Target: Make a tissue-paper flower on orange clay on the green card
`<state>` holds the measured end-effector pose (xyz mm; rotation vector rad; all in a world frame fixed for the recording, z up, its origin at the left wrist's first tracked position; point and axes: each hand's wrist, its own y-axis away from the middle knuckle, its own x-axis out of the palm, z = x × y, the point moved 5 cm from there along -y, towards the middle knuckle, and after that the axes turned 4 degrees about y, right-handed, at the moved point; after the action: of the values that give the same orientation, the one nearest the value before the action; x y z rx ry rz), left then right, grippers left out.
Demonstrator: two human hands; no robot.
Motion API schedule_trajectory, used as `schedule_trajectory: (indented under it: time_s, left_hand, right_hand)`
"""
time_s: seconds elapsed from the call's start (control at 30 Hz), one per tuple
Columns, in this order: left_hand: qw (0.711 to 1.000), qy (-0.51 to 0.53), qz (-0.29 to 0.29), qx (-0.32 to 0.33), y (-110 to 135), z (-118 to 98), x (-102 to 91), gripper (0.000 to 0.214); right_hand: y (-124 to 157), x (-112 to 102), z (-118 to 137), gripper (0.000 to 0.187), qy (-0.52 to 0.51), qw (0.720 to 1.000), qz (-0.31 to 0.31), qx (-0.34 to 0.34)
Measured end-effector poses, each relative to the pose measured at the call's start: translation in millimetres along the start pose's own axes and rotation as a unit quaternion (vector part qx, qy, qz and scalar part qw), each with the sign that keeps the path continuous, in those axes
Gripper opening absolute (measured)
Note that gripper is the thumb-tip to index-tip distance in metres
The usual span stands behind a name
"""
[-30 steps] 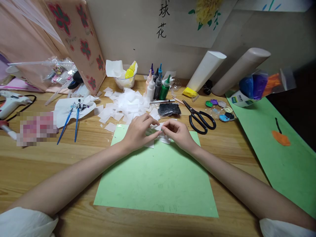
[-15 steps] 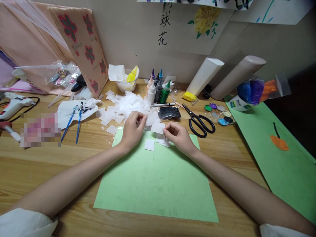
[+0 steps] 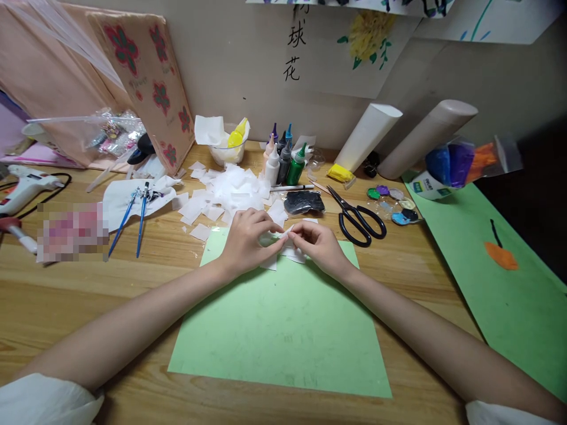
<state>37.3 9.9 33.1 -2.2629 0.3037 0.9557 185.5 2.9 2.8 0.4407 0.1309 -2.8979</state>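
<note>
Above the far part of the green sheet (image 3: 274, 330), my left hand (image 3: 250, 242) and my right hand (image 3: 322, 243) meet fingertip to fingertip. Both pinch a small white paper piece (image 3: 288, 231), which looks bent or folded between them; the fingers hide much of it. Just below lie white paper squares (image 3: 295, 255) on the sheet, partly covered by my hands. Behind my left hand a heap of white paper squares (image 3: 237, 189) spreads over the table.
Black-handled scissors (image 3: 357, 218) lie right of my right hand, and a black packet (image 3: 305, 202) lies behind it. Paint bottles (image 3: 283, 162) stand at the back. Blue paintbrushes (image 3: 142, 221) rest on white paper at left. A glue gun (image 3: 29, 186) sits far left.
My left hand has moved right to join my right hand and now pinches the paper too. The paper, flat before, now looks bent or folded.
</note>
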Motion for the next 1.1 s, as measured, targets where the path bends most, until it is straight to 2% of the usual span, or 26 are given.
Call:
schedule_trajectory:
  time_s: [0.3,1.1]
  left_hand:
    - [1.0,0.007,-0.022,0.016,-0.6,3.4,-0.3,0.01]
    - [1.0,0.01,-0.02,0.014,-0.2,3.2,-0.3,0.013]
  right_hand:
    - [-0.4,0.8,-1.7,0.018,0.015,1.0,0.005,0.001]
    - [-0.6,1.2,-3.1,0.015,0.001,1.0,0.007,0.01]
